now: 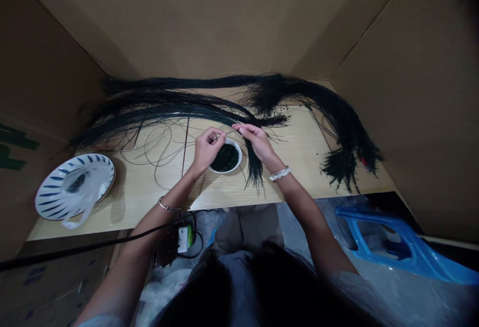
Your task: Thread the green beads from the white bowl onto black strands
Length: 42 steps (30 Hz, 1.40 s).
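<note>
A small white bowl [240,153] of tiny dark green beads [224,158] stands below and between my hands. Just above its left rim, my left hand [208,150] is closed in a pinch, with a fine thread seeming to run from the fingertips. My right hand [257,142], to the bowl's upper right, pinches a thin strand between thumb and forefinger. Beneath that hand hangs the frayed end of a dark strand bundle [255,170]. More long dark strands [160,110] stretch leftward across the table. The fingers partly hide the threads.
A blue-striped white plate [47,195] holding a clear plastic bag [84,190] sits at the left. Another dark bundle [333,107] curves along the right. Cardboard walls [224,23] enclose the wooden table [292,167]. A blue plastic stool [419,257] is below right; a black cable [93,245] crosses lower left.
</note>
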Available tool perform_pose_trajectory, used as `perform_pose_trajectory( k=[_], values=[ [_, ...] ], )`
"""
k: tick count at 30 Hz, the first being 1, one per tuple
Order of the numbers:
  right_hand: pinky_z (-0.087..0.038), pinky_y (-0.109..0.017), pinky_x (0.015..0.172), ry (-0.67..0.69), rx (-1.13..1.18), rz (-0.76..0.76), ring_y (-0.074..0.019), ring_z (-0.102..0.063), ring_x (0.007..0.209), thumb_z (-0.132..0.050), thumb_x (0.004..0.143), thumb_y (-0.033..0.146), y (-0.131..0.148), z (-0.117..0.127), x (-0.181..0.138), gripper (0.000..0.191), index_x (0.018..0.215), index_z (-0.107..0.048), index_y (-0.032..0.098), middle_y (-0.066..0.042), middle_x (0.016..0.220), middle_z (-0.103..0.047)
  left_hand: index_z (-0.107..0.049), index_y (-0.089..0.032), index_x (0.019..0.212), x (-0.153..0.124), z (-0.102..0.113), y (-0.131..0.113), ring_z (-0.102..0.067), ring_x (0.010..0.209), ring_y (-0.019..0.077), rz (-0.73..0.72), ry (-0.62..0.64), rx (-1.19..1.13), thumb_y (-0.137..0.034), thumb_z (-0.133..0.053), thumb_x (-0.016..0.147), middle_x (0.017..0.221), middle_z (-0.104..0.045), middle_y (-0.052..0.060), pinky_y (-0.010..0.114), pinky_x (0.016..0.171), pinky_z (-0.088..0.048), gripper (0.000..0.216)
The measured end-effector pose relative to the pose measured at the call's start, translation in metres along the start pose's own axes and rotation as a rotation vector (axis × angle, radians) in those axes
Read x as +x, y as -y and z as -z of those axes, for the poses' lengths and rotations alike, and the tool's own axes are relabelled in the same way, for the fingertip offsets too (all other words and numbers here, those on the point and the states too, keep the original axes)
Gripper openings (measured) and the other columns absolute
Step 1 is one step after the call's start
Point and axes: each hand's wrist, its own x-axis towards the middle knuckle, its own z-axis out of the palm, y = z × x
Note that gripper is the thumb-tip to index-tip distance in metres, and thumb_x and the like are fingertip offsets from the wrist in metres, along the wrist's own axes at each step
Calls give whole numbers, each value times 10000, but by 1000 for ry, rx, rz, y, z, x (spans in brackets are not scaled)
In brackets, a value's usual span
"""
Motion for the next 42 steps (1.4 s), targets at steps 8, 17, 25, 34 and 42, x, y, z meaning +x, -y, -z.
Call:
perform_pose_trajectory(
  k=[8, 17, 25, 34, 42],
  values=[
    [-429, -432, 1190, 4, -7, 4, -237, -668, 1234, -805, 809, 560, 1, 0, 0, 328, 971, -818, 275, -33, 1175, -789, -680, -207, 788, 0, 0, -1, -333, 534, 119, 4, -3, 3, -358, -729, 824, 564, -363, -54, 278, 542, -247, 162],
    [-412, -430, 1215, 7, 14, 25, -230, -678, 1217, -833, 795, 519, -1, 2, 1, 293, 963, -823, 279, -24, 1159, -794, -685, -207, 798, 0, 0, 3, -337, 535, 117, -4, 10, -17, -342, -724, 846, 573, -372, -53, 278, 542, -255, 149],
    [-417, -431, 1210, 0, 16, 13, -238, -679, 1210, -861, 753, 529, 2, 1, 1, 308, 936, -825, 283, -20, 1137, -800, -679, -202, 787, -1, 1, -2, -324, 530, 114, -5, 27, -19, -350, -739, 838, 567, -361, -56, 278, 541, -254, 168],
    [-427, -421, 1201, 4, 13, 22, -238, -685, 1210, -853, 758, 532, -1, 3, 2, 325, 951, -828, 271, -20, 1147, -800, -679, -194, 789, 0, 0, -1, -322, 516, 103, -32, 24, -20, -338, -733, 832, 556, -363, -64, 265, 527, -246, 160],
    [-424, -434, 1210, 21, -1, 36, -236, -681, 1224, -840, 778, 532, -3, 4, 3, 306, 964, -825, 290, -10, 1158, -798, -681, -196, 785, 0, 0, 1, -320, 515, 103, -45, 17, -21, -317, -728, 840, 552, -361, -64, 258, 520, -250, 141]
  ],
)
